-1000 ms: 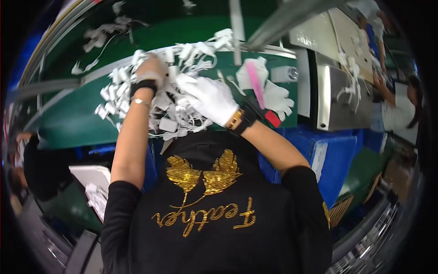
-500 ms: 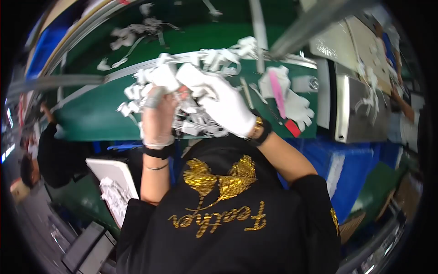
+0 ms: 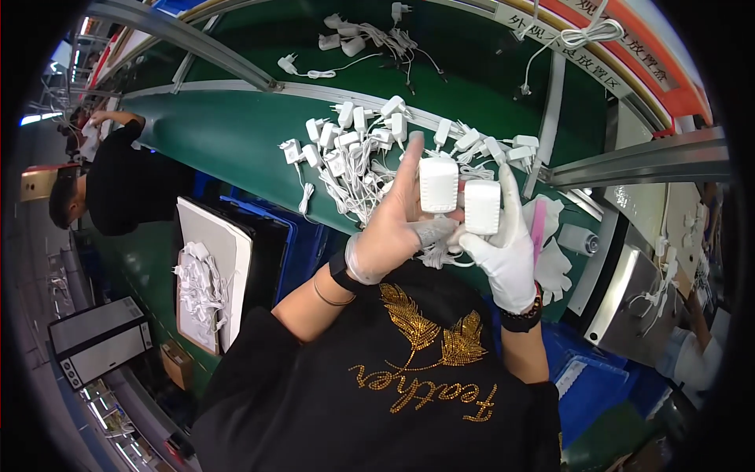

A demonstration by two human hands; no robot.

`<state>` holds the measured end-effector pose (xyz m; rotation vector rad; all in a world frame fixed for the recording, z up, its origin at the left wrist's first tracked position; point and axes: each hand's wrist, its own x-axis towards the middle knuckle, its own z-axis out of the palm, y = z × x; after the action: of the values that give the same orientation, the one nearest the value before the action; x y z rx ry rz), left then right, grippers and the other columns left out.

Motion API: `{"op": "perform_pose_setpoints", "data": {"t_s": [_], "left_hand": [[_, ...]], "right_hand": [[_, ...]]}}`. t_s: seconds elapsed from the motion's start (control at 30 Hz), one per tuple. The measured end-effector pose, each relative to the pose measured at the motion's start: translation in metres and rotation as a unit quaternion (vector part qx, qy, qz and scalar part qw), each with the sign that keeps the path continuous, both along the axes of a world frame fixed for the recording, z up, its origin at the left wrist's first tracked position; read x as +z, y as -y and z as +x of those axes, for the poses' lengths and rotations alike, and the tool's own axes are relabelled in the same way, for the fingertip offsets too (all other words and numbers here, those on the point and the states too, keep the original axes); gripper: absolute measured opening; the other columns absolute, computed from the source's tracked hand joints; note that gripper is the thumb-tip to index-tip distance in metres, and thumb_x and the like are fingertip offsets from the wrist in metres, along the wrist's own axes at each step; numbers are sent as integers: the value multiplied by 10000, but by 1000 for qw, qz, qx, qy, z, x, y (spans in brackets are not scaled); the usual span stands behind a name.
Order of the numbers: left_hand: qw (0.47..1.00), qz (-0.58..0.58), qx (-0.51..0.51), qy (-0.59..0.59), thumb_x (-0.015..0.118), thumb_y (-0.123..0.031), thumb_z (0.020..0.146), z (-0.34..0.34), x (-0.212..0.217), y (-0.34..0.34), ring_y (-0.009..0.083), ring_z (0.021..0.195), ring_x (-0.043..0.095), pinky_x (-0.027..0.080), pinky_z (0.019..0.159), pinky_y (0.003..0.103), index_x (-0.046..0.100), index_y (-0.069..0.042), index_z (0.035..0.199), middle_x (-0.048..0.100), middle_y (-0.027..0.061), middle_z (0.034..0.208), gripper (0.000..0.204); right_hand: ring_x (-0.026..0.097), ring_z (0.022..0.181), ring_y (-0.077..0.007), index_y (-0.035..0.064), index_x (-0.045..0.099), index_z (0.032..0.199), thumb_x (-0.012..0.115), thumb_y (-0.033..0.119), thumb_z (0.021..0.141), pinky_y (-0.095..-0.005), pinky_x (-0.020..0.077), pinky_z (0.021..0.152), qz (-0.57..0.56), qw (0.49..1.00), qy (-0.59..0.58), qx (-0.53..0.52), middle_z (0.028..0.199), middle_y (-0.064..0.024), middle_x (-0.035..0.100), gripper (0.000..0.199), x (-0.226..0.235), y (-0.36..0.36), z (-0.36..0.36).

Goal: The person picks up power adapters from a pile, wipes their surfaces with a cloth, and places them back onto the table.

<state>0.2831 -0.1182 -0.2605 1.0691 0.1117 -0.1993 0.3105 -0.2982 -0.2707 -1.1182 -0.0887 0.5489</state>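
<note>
Left hand (image 3: 390,230) with fingers pinching one white adapter (image 3: 439,186), gloved right hand (image 3: 510,263) with fingers pinching another white adapter (image 3: 482,208) just beside it, heaped adapters (image 3: 346,141) at 10 o'clock from the hands on green worktop (image 3: 228,141), co-worker (image 3: 126,189) at 9 o'clock

Bench surroundings: green bench top (image 3: 228,126), aluminium profile rails (image 3: 645,161) above it. Right end: loose white glove (image 3: 555,271), pink strip (image 3: 539,226) along its left edge, clear cylindrical container (image 3: 578,239) on its side just beside. Metal box (image 3: 617,303) further right, blue crate (image 3: 594,389) below. Orange-and-white sign panel (image 3: 659,82) upper right, printed. Left: co-worker in black (image 3: 126,185) with one arm over the bench; white-edged tray (image 3: 240,240) below bench level; grey-topped unit (image 3: 98,330), round knobs on one end; cardboard box (image 3: 177,363) beside it.
</note>
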Motion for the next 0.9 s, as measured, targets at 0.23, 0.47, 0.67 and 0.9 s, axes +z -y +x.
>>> {"op": "perform_pose_setpoints", "data": {"t_s": [0.23,0.47,0.67,0.9], "left_hand": [[1000,-10,-20,10,644,124,827,1,-11,-1,196,1115,584,508,954,357,229,-96,1511,538,129,1288,830],[999,-24,-27,-16,654,128,821,0,-9,0,205,1095,612,539,912,348,398,-52,1383,590,127,1234,644],[999,-7,-16,-37,686,112,796,-6,-12,2,250,963,676,569,849,365,430,-82,1335,632,164,1188,627],[997,-6,-41,67,654,121,827,-11,-19,4,230,1132,603,535,935,367,377,-58,1365,597,151,1222,631]], "right_hand": [[573,1121,-165,46,275,1496,692,-114,734,-291,512,928,-62,998,4,-9,1288,-105,528,883,0,-1,-1],[638,1020,-205,38,413,1360,711,-82,759,-325,584,816,-87,994,40,-42,1218,-126,583,682,-14,3,-5],[600,1099,-169,47,466,1302,698,-111,766,-301,527,906,-1,998,-61,-26,1204,-98,597,604,-16,9,-10],[596,1135,-195,41,419,1356,688,-108,797,-329,519,939,2,1000,24,-18,1221,-110,591,638,-20,17,-20]]}}
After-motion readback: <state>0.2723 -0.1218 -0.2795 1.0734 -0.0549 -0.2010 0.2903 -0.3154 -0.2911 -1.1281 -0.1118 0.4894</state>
